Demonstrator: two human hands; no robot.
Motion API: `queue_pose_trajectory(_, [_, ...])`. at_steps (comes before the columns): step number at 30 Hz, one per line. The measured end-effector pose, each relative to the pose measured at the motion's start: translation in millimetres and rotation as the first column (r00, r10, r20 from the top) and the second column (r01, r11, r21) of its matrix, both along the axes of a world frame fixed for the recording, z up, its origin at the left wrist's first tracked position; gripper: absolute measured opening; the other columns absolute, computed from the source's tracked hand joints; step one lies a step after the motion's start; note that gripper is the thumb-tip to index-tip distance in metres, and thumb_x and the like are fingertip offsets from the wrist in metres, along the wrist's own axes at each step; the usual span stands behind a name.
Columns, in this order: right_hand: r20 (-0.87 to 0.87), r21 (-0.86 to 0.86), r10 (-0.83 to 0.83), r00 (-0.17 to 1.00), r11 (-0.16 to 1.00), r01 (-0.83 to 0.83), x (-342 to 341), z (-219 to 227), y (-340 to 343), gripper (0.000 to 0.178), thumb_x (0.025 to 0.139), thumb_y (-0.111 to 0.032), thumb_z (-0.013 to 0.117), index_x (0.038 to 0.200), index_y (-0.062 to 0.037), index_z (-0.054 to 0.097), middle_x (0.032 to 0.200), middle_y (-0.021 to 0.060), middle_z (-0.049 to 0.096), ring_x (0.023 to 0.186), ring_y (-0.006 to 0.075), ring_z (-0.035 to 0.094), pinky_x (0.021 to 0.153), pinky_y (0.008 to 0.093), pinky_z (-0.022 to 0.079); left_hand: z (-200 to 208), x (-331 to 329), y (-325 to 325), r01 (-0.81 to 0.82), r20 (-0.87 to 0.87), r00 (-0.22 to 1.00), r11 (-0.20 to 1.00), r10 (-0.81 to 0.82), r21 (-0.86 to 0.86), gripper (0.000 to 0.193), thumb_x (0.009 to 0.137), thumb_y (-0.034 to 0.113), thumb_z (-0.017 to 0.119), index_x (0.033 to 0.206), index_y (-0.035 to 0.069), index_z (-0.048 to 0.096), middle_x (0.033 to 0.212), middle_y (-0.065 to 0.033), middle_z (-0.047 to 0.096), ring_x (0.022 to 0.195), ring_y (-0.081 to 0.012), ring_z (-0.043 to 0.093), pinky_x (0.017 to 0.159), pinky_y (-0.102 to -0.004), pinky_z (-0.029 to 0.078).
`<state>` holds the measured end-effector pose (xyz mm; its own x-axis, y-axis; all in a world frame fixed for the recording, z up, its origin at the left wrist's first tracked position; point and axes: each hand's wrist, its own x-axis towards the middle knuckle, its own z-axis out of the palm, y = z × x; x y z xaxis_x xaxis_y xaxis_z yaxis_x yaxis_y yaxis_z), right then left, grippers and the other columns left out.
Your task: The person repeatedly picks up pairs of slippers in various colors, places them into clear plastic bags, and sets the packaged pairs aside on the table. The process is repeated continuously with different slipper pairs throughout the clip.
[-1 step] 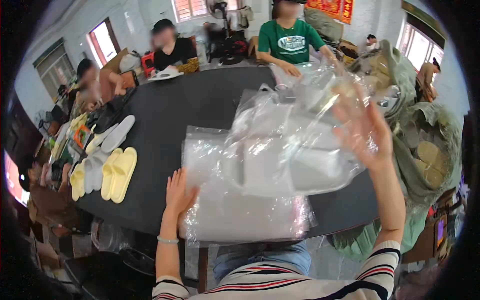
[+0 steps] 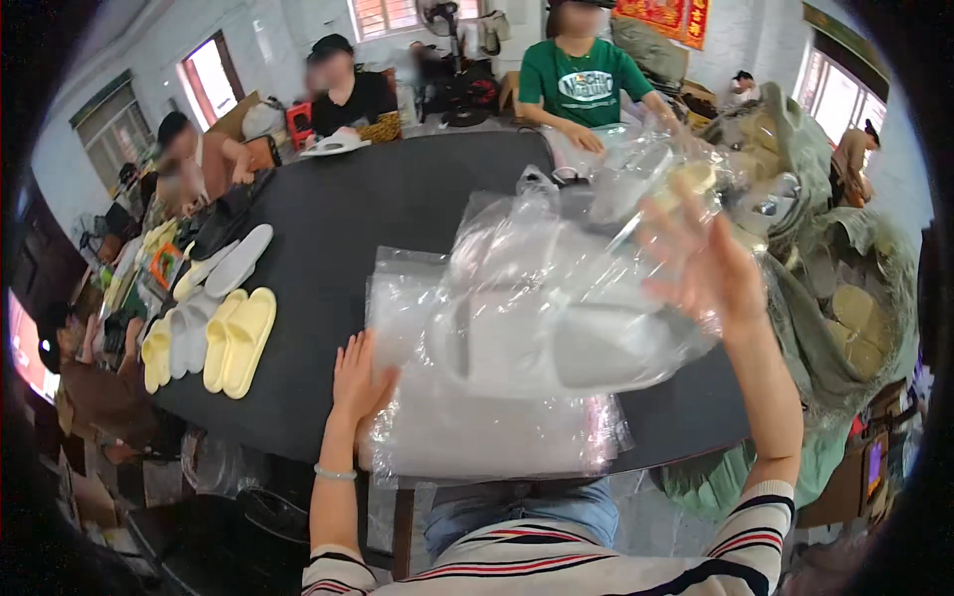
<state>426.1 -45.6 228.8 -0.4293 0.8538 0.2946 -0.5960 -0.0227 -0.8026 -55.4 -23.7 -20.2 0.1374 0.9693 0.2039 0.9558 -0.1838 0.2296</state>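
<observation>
My left hand (image 2: 356, 382) lies flat, fingers stretched, at the left edge of a stack of clear plastic bags (image 2: 497, 442) near the table's front edge. On that stack rests a pair of white slippers (image 2: 616, 348) in a clear bag (image 2: 502, 233), its far end crumpled. My right hand (image 2: 711, 263) is raised over the right side of the bagged slippers. Its fingers are spread, though blurred by motion, and no grip on the plastic shows. Whether its fingertips touch the bag cannot be made out.
Yellow slippers (image 2: 240, 343) and grey slippers (image 2: 186, 338) line the black table's (image 2: 328, 214) left side. Green sacks (image 2: 845, 298) of slippers stand at the right. Across the table, a person in a green shirt (image 2: 586, 84) handles more clear bags (image 2: 636, 164). Other people sit at the far left.
My right hand has moved slightly left and down. The bagged slippers have shifted a little left on the stack. My left hand stays at the stack's edge.
</observation>
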Motion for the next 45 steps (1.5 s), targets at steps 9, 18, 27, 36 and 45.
queue_pose_trajectory(9, [0.427, -0.471, 0.351, 0.833, 0.873, -0.126, 11, -207, 29, 0.045, 0.092, -0.022, 0.047, 0.121, 0.011, 0.058, 0.135, 0.0245, 0.053, 0.129, 0.0337, 0.049, 0.108, 0.0452, 0.039, 26, -9, -10, 0.088, 0.314, 0.94, 0.984, -0.133, 0.155, 0.065, 0.092, 0.022, 0.06, 0.147, 0.003, 0.033, 0.152, -0.0182, 0.033, 0.142, -0.0334, 0.03, 0.117, -0.0461, 0.018])
queue_pose_trajectory(18, [0.658, 0.736, -0.682, 0.319, 0.492, -0.466, -133, -184, 59, 0.052, 0.085, -0.044, 0.065, 0.118, -0.0028, 0.063, 0.121, 0.0161, 0.06, 0.115, 0.0359, 0.054, 0.098, 0.0474, 0.043, 22, 47, -8, 0.306, 0.434, 0.844, 0.948, -0.315, 0.092, 0.057, 0.098, 0.024, 0.049, 0.146, -0.002, 0.031, 0.151, -0.0216, 0.034, 0.142, -0.035, 0.03, 0.117, -0.0444, 0.02])
queue_pose_trajectory(27, [0.598, 0.774, -0.758, 0.259, 0.464, -0.431, -155, -227, 71, 0.038, 0.082, -0.039, 0.064, 0.103, -0.0082, 0.07, 0.107, 0.012, 0.064, 0.108, 0.0307, 0.054, 0.096, 0.043, 0.043, 4, 63, -1, 0.33, 0.29, 0.906, 0.944, -0.309, -0.026, 0.064, 0.101, 0.035, 0.036, 0.147, -0.008, 0.024, 0.152, -0.0261, 0.028, 0.143, -0.035, 0.026, 0.118, -0.0456, 0.017])
queue_pose_trajectory(36, [0.735, 0.654, -0.63, -0.251, 0.756, 0.017, 46, -221, 7, 0.027, 0.077, -0.023, 0.067, 0.095, -0.0042, 0.073, 0.108, 0.0162, 0.065, 0.111, 0.037, 0.053, 0.098, 0.0438, 0.044, 12, 79, -12, 0.241, -0.071, 0.966, 0.967, -0.247, -0.084, 0.088, 0.093, 0.057, 0.045, 0.147, -0.009, 0.023, 0.154, -0.025, 0.025, 0.145, -0.0327, 0.021, 0.119, -0.0448, 0.015])
queue_pose_trajectory(45, [0.7, 0.686, -0.688, -0.19, 0.574, 0.448, 81, -116, -58, 0.029, 0.086, -0.017, 0.058, 0.075, 0.0089, 0.063, 0.089, 0.0272, 0.062, 0.093, 0.0425, 0.057, 0.081, 0.0472, 0.044, 16, 81, -17, 0.241, -0.102, 0.965, 0.97, -0.24, 0.002, 0.096, 0.086, 0.064, 0.053, 0.144, -0.009, 0.03, 0.15, -0.0251, 0.032, 0.144, -0.0316, 0.026, 0.118, -0.046, 0.018])
